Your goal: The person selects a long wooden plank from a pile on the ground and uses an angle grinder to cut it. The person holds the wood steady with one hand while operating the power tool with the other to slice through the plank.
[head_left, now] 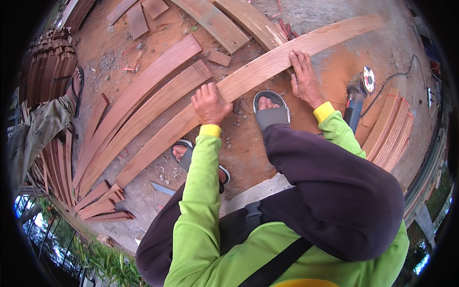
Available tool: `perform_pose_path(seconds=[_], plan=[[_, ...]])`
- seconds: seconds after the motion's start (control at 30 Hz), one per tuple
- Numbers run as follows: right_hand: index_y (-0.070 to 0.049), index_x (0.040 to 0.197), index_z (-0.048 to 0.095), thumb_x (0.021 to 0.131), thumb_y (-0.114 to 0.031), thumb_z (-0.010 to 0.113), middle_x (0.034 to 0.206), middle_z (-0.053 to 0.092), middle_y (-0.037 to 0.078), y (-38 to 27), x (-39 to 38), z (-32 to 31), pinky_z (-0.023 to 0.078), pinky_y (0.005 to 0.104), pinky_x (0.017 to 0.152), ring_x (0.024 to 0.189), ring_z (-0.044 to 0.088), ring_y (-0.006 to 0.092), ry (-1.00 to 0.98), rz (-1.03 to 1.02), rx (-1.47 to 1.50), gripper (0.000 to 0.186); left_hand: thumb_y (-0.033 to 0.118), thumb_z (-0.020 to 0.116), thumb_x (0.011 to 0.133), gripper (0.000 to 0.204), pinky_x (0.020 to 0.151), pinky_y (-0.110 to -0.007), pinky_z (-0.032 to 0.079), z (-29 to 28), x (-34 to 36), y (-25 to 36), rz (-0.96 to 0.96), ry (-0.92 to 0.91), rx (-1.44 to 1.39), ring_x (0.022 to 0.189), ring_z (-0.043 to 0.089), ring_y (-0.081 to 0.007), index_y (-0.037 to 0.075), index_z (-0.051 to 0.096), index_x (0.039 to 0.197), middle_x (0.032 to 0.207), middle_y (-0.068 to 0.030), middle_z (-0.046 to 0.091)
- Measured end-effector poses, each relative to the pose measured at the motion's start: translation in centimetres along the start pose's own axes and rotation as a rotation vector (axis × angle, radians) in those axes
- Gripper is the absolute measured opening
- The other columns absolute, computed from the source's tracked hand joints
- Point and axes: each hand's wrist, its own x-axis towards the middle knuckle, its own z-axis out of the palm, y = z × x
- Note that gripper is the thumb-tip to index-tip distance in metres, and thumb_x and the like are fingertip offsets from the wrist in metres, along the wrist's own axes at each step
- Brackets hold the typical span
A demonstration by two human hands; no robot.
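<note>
A long pale reddish plank crosses the view diagonally in front of me, above my sandalled feet. My left hand is closed over it left of centre, fingers curled on its upper edge. My right hand grips it farther right, fingertips on its face. Beyond it lie two more planks at the left. An angle grinder with a cord rests on the ground to the right of my right hand.
Stacked boards and another person's sandalled leg are at the left. Offcuts lie lower left, a small bundle of boards at the right, more planks at the top. A blue metal piece lies near my left foot.
</note>
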Motion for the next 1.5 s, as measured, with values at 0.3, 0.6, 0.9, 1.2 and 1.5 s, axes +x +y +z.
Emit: perform_pose_path(seconds=[0.3,0.6,0.9,1.2,1.5], plan=[[0.005,0.143,0.038,0.074,0.000,0.061,0.145,0.037,0.024,-0.2,0.0,0.0,0.031,0.0492,0.116,0.137,0.033,0.0453,0.032,-0.018,-0.086,0.073,0.028,0.077,0.051,0.053,0.078,-0.043,0.042,0.0,0.0,0.0,-0.004,-0.009,0.007,0.088,0.056,-0.0298,0.010,0.054,0.096,0.090,-0.0085,0.055],[0.005,0.145,0.036,0.074,0.001,0.060,0.146,0.037,0.025,0.0,0.2,0.0,0.030,0.0501,0.117,0.137,0.033,0.0472,0.026,-0.031,-0.063,0.075,0.028,0.077,0.051,0.052,0.077,-0.042,0.042,0.1,0.0,0.2,-0.009,-0.003,-0.010,0.088,0.056,-0.0290,0.010,0.055,0.094,0.090,-0.0087,0.055],[0.001,0.151,0.030,0.079,0.003,0.055,0.151,0.032,0.025,0.9,-0.1,0.6,0.025,0.0525,0.119,0.141,0.028,0.0481,0.022,-0.045,-0.049,0.077,0.029,0.081,0.047,0.056,0.076,-0.041,0.041,-0.1,0.2,0.0,-0.013,-0.002,-0.038,0.087,0.056,-0.0282,0.011,0.055,0.094,0.089,-0.0081,0.054],[0.001,0.152,0.028,0.080,0.003,0.055,0.154,0.030,0.024,1.1,-0.5,0.8,0.021,0.0526,0.121,0.144,0.025,0.0469,-0.001,-0.046,-0.061,0.077,0.029,0.080,0.047,0.057,0.077,-0.041,0.042,-0.8,-0.1,-0.3,-0.018,0.001,-0.062,0.087,0.056,-0.0278,0.010,0.057,0.096,0.091,-0.0081,0.055],[0.002,0.152,0.028,0.082,0.001,0.054,0.154,0.030,0.025,0.8,-0.3,0.6,0.021,0.0520,0.121,0.143,0.026,0.0475,0.002,-0.048,-0.036,0.075,0.030,0.077,0.052,0.052,0.076,-0.041,0.042,-0.2,0.1,-0.1,-0.010,-0.004,-0.031,0.088,0.057,-0.0284,0.011,0.057,0.096,0.090,-0.0081,0.055]])
